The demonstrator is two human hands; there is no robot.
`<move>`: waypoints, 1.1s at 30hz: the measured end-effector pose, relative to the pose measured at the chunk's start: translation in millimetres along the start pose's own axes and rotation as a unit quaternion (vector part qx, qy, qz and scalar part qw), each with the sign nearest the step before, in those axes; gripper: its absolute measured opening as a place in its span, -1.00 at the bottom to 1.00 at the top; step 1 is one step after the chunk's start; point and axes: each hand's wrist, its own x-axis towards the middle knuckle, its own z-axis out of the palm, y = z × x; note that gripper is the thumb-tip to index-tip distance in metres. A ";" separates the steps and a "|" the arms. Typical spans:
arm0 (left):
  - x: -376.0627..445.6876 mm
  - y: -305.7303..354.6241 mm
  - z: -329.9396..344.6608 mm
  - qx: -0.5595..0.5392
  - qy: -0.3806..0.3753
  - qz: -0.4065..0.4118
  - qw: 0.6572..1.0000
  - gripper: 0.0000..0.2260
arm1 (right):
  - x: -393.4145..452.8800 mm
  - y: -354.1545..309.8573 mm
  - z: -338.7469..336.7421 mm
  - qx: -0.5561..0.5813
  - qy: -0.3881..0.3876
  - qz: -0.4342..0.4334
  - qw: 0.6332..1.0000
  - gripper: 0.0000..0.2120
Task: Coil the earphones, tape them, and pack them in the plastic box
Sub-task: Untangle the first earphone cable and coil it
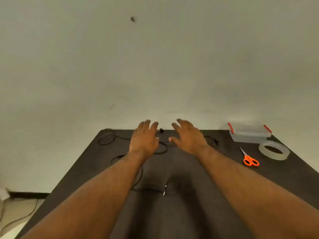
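Black earphones [107, 139] lie uncoiled across the far half of the dark table [189, 213], their cable looping left and running down to the plug [164, 190]. One earbud [161, 130] shows between my hands, another [215, 141] lies right of my right hand. My left hand [144, 138] and my right hand [187, 135] reach out side by side over the cable, fingers spread and straight, holding nothing. A clear plastic box [249, 132] with red clips stands shut at the far right. A roll of clear tape [274, 150] lies just in front of it.
Orange-handled scissors [250, 159] lie left of the tape. The table's far edge meets a plain pale wall [155, 66]. Cables [20, 216] run over the floor at the lower left.
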 end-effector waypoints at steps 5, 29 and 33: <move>-34.2 -4.2 32.1 -0.026 -0.104 -0.048 0.993 -0.64 | -46.2 3.7 48.1 0.054 -0.110 0.057 0.991 -0.49; -97.8 -22.4 70.5 -0.061 0.049 0.042 0.996 -0.84 | -110.6 3.7 67.4 0.319 -0.137 -0.072 0.935 -0.76; -103.0 -7.4 59.7 -0.199 0.069 0.104 0.972 -0.74 | -104.5 7.8 82.0 0.288 -0.080 -0.067 0.952 -0.92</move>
